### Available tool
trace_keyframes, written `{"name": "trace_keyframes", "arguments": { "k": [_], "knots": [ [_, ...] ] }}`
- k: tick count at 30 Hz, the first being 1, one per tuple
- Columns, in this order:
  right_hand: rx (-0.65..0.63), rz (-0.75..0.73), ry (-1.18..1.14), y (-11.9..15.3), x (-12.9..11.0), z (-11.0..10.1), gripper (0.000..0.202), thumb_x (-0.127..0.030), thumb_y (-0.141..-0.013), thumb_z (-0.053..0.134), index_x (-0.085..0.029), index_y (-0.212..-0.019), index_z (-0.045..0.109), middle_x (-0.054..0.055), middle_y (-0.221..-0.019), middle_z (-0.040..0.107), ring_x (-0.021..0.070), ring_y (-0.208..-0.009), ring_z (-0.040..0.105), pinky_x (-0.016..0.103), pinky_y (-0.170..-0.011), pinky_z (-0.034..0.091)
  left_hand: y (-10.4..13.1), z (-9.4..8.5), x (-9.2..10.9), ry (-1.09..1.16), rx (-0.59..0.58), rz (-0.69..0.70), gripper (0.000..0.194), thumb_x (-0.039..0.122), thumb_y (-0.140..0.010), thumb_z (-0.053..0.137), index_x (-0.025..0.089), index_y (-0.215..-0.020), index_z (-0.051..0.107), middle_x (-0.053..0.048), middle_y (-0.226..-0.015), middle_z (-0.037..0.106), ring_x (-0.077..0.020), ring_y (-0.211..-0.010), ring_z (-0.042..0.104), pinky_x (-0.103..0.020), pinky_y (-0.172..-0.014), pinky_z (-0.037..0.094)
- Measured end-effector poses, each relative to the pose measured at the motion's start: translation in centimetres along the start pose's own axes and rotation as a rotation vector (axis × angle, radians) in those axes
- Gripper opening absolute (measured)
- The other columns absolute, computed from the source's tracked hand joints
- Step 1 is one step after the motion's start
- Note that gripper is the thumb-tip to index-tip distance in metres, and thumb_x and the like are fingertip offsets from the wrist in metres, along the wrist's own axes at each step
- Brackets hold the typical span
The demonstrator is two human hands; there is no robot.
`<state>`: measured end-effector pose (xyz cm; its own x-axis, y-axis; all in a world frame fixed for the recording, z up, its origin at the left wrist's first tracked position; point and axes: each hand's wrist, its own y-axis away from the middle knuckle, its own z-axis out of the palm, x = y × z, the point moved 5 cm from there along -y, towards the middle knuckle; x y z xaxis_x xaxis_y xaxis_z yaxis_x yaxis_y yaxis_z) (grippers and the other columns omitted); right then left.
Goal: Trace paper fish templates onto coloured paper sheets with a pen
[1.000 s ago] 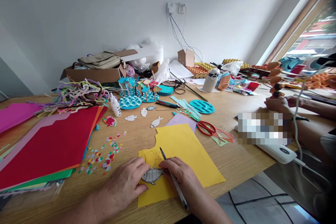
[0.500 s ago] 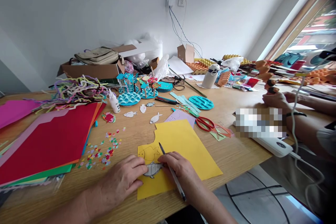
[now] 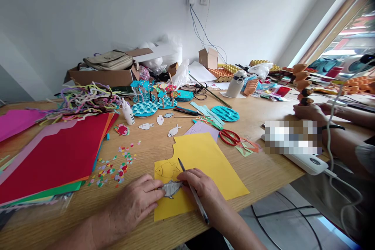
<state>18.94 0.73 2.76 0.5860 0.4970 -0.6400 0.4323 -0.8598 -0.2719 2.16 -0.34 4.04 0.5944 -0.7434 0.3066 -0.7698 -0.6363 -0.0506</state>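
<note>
A sheet of yellow paper [image 3: 211, 164] lies at the table's front edge, with a notch in its upper left side. On it rests a grey striped paper fish cutout [image 3: 172, 190], just below a fish outline [image 3: 166, 170] drawn in dark line. My left hand [image 3: 137, 199] holds the cutout by its left end, fingers pressed on it against the sheet. In my right hand [image 3: 202, 189] is a pen [image 3: 197, 199], slanted with its upper end near my wrist. Fingertips of that hand touch the cutout's right end.
Beyond the sheet lie white paper fish [image 3: 174, 131], red-handled scissors [image 3: 230, 137] and a glue bottle [image 3: 128, 112]. Coloured paper [image 3: 58, 152] and confetti scraps [image 3: 120, 164] are on the left. At right are a power strip [image 3: 304, 160] and another person's hands [image 3: 310, 111].
The view has shifted very slightly. Both hands keep their hold, and the cutout stays in the same place on the yellow paper.
</note>
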Motion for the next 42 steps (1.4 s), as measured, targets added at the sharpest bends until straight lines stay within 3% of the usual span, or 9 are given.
{"name": "trace_keyframes", "arguments": {
  "k": [8,17,22,30,36,39,42],
  "knots": [
    [-0.003,-0.004,0.0,-0.1,-0.3,-0.3,0.025,-0.006,-0.086,0.045,-0.019,-0.097,0.063,0.006,-0.088,0.066,0.0179,-0.082,0.06,0.027,-0.072,0.048,0.1,0.0,-0.1,-0.014,0.021,-0.002,0.029,0.007,-0.085,0.049,0.024,-0.106,0.06,-0.003,-0.115,0.061,-0.0197,-0.098,0.053,-0.03,-0.085,0.046],
    [0.027,-0.029,0.007,0.0,0.0,0.0,0.025,-0.002,-0.082,0.049,-0.018,-0.095,0.063,0.005,-0.085,0.066,0.0173,-0.079,0.06,0.025,-0.069,0.047,-2.4,0.4,0.3,0.042,-0.062,-0.267,0.028,0.012,-0.077,0.06,0.02,-0.104,0.058,-0.005,-0.105,0.059,-0.0234,-0.1,0.054,-0.036,-0.087,0.045],
    [0.022,-0.045,0.01,-0.1,-0.1,0.0,0.026,-0.001,-0.082,0.047,-0.018,-0.095,0.063,0.004,-0.083,0.066,0.017,-0.077,0.059,0.025,-0.069,0.046,-3.2,0.6,0.1,0.063,-0.073,-0.324,0.017,0.013,-0.075,0.06,0.019,-0.091,0.055,-0.004,-0.098,0.058,-0.0224,-0.095,0.054,-0.034,-0.081,0.044],
    [0.003,-0.016,0.006,-0.2,-0.1,-0.1,0.026,-0.001,-0.082,0.049,-0.017,-0.097,0.063,0.006,-0.086,0.066,0.0185,-0.081,0.059,0.027,-0.071,0.047,-3.3,0.9,-0.3,0.075,-0.054,-0.341,0.02,0.012,-0.074,0.061,0.019,-0.09,0.054,-0.003,-0.097,0.058,-0.0223,-0.094,0.054,-0.033,-0.079,0.043],
    [0.006,-0.017,-0.017,-0.1,-0.3,-0.2,0.027,-0.001,-0.08,0.049,-0.018,-0.095,0.063,0.006,-0.085,0.066,0.0182,-0.08,0.059,0.027,-0.07,0.047,-3.0,0.3,0.0,0.09,-0.069,-0.274,0.019,0.006,-0.076,0.057,0.019,-0.091,0.055,-0.001,-0.096,0.057,-0.0194,-0.093,0.053,-0.03,-0.079,0.042],
    [0.064,-0.009,-0.087,0.1,0.0,-0.5,0.023,-0.004,-0.079,0.05,-0.018,-0.094,0.062,0.005,-0.083,0.066,0.0167,-0.076,0.06,0.026,-0.068,0.047,-2.5,0.0,0.2,0.081,-0.098,-0.215,0.019,0.003,-0.078,0.055,0.021,-0.087,0.056,0.0,-0.096,0.056,-0.0175,-0.093,0.053,-0.027,-0.078,0.042],
    [0.238,0.081,-0.207,0.5,1.0,-1.6,0.014,-0.013,-0.081,0.051,-0.019,-0.091,0.06,0.003,-0.078,0.065,0.0145,-0.068,0.061,0.024,-0.064,0.048,-2.1,0.0,0.2,0.048,-0.123,-0.195,0.02,0.003,-0.079,0.055,0.02,-0.087,0.057,0.0,-0.099,0.056,-0.0181,-0.094,0.053,-0.027,-0.079,0.042]
  ]
}}
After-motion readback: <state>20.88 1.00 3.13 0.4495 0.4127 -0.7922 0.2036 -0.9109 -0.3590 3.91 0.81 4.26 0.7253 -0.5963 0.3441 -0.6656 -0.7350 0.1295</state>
